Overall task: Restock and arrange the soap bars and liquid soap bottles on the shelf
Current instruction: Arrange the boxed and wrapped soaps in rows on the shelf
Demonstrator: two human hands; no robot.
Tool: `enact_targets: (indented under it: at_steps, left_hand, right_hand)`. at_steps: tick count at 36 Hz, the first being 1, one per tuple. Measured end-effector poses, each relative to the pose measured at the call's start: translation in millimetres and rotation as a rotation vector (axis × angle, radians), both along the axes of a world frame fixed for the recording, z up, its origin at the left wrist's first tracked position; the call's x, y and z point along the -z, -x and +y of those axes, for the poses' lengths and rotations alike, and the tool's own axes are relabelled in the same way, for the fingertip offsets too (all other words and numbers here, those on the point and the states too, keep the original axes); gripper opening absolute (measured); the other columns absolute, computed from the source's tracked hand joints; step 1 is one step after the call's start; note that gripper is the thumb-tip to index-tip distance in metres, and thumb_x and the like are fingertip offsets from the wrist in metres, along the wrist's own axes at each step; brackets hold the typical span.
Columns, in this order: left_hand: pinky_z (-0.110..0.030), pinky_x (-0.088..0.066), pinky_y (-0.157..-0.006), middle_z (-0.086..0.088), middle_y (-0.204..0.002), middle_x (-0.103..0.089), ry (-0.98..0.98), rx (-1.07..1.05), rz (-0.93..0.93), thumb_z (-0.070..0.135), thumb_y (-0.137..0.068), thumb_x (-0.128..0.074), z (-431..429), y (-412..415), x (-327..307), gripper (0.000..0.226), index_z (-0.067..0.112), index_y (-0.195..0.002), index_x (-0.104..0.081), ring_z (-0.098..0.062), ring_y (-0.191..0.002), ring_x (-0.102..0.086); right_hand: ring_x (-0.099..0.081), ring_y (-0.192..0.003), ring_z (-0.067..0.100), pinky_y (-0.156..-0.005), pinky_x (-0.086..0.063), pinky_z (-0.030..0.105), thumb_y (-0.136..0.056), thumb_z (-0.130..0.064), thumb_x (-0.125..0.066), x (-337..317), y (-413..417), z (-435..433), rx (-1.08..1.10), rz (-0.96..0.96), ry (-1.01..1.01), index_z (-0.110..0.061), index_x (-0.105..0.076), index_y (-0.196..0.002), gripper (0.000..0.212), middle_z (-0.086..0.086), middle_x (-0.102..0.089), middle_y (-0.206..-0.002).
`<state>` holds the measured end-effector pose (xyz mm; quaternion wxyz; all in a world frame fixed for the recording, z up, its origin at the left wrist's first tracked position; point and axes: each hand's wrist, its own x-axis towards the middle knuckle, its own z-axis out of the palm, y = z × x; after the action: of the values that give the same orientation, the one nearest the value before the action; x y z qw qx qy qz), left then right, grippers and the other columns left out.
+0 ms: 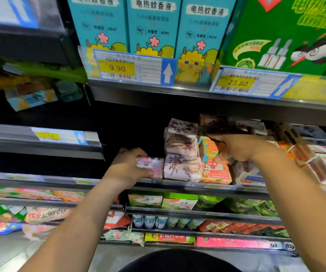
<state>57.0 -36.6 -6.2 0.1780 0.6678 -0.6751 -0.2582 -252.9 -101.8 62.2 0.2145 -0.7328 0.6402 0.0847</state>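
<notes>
Soap bars sit on one shelf at hand height. Below it and nearer, small bottles line a lower shelf, type unreadable.

Left hand is clamped on a pink bar at the shelf's front edge, fingers over the top. The bar is just beside the lavender stack; touching or not, can't tell. Also can't tell if it rests on the shelf or hangs just above it.

Right hand is well apart from the left, one column past the lavender stack. It is up against the orange pack and a dark pack above. Blur here, so cannot tell whether it grips or only pushes.

Further right are white packs, then boxed bars, which are tilted and untidy. Farthest, on the shelf above, are blue boxes and a green box behind price tags. They look like other goods, not soap.

Progress, my read: partway.
- **Lavender stack:** three high and neat, looks done.
- **Pink column:** only this one bar shows, with a dark gap above it and to its left, so it is barely begun.
- **Orange and dark column:** under adjustment.
- **Boxed bars:** the right end wants squaring up.
- **Liquid soap bottles:** none I can identify on the soap shelf, so that half looks not yet begun or is out of view.
</notes>
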Motion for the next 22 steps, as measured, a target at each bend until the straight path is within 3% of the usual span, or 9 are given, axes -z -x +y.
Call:
enact_targets:
  at_steps: [3,5,8,11,14,16,18,20,22]
  left_hand:
    - [-0.028,-0.041,-0.083,-0.009,-0.129,-0.054,0.153,-0.085,0.051,0.030,-0.086,-0.077,4.3,2.4,9.7,0.040,0.016,-0.121,-0.064,-0.027,-0.121,-0.050]
    - [-0.038,-0.042,-0.091,-0.018,-0.136,-0.046,0.284,-0.152,0.029,0.018,-0.093,-0.068,10.0,7.1,17.3,0.030,0.007,-0.120,-0.062,-0.038,-0.128,-0.041]
    - [-0.044,-0.043,-0.085,-0.023,-0.131,-0.047,0.367,-0.194,0.060,0.007,-0.097,-0.055,15.5,10.4,32.1,0.023,0.006,-0.119,-0.055,-0.050,-0.114,-0.047]
    - [-0.048,-0.041,-0.085,-0.018,-0.110,-0.051,0.708,-0.181,0.178,0.006,-0.092,-0.051,20.9,12.3,31.7,0.011,0.005,-0.103,-0.051,-0.041,-0.101,-0.049]
    - [-0.051,-0.042,-0.085,-0.005,-0.108,-0.046,0.890,-0.116,0.354,0.009,-0.096,-0.050,25.8,25.1,16.1,0.004,0.012,-0.099,-0.049,-0.028,-0.099,-0.047]
    - [-0.047,-0.044,-0.084,0.010,-0.105,-0.044,0.847,-0.084,0.467,0.016,-0.097,-0.050,26.1,34.9,6.3,0.007,0.021,-0.101,-0.048,-0.019,-0.099,-0.048]
    - [-0.043,-0.047,-0.084,0.020,-0.097,-0.044,0.753,-0.055,0.574,0.020,-0.097,-0.052,23.8,49.3,-6.7,0.008,0.028,-0.099,-0.051,-0.014,-0.097,-0.052]
    - [-0.041,-0.053,-0.082,0.017,-0.095,-0.055,0.517,-0.076,0.760,0.018,-0.099,-0.056,20.0,67.1,-26.3,0.016,0.030,-0.089,-0.052,-0.015,-0.093,-0.060]
    - [-0.027,-0.053,-0.073,0.010,-0.085,-0.063,0.230,-0.104,0.868,0.018,-0.099,-0.059,13.2,86.2,-43.0,0.021,0.032,-0.085,-0.055,-0.008,-0.080,-0.064]
  right_hand:
    - [-0.057,-0.114,0.018,-0.077,-0.039,0.022,-0.082,-0.036,-0.080,-5.6,-4.2,11.4,0.002,0.057,0.088,-0.045,-0.032,-0.151,0.084,-0.005,-0.050,-0.148]
    - [-0.062,-0.100,0.015,-0.073,-0.045,0.022,-0.086,-0.039,-0.075,-6.3,-5.9,17.5,0.003,0.115,0.150,-0.044,-0.035,-0.150,0.076,-0.003,-0.056,-0.141]
    - [-0.057,-0.121,0.025,-0.098,-0.044,0.036,-0.087,-0.050,-0.069,-1.6,-7.1,27.3,0.003,0.186,0.236,-0.041,-0.042,-0.146,0.066,0.000,-0.061,-0.135]
    - [-0.049,-0.129,0.026,-0.103,-0.032,0.043,-0.089,-0.059,-0.060,4.0,-3.7,40.7,0.069,0.089,0.381,-0.041,-0.050,-0.139,0.054,-0.004,-0.061,-0.135]
    - [-0.053,-0.121,0.030,-0.102,-0.041,0.047,-0.083,-0.065,-0.058,9.4,-0.6,59.2,0.031,-0.075,0.537,-0.031,-0.059,-0.133,0.061,0.002,-0.063,-0.128]
    - [-0.053,-0.122,0.032,-0.106,-0.042,0.042,-0.081,-0.055,-0.072,9.2,-6.4,72.0,-0.031,-0.179,0.591,-0.023,-0.058,-0.136,0.065,0.007,-0.059,-0.134]
    - [-0.041,-0.135,0.024,-0.111,-0.029,0.029,-0.078,-0.055,-0.072,3.5,-14.5,85.1,-0.056,-0.221,0.559,-0.025,-0.049,-0.144,0.076,0.003,-0.046,-0.149]
    - [-0.028,-0.143,0.012,-0.113,-0.020,0.025,-0.075,-0.065,-0.065,-2.1,-20.9,94.5,-0.086,-0.226,0.508,-0.033,-0.039,-0.150,0.086,-0.007,-0.030,-0.159]
    - [-0.025,-0.144,0.008,-0.116,-0.022,0.028,-0.074,-0.068,-0.065,-5.4,-22.7,99.2,-0.088,-0.228,0.486,-0.034,-0.035,-0.151,0.089,-0.011,-0.026,-0.160]
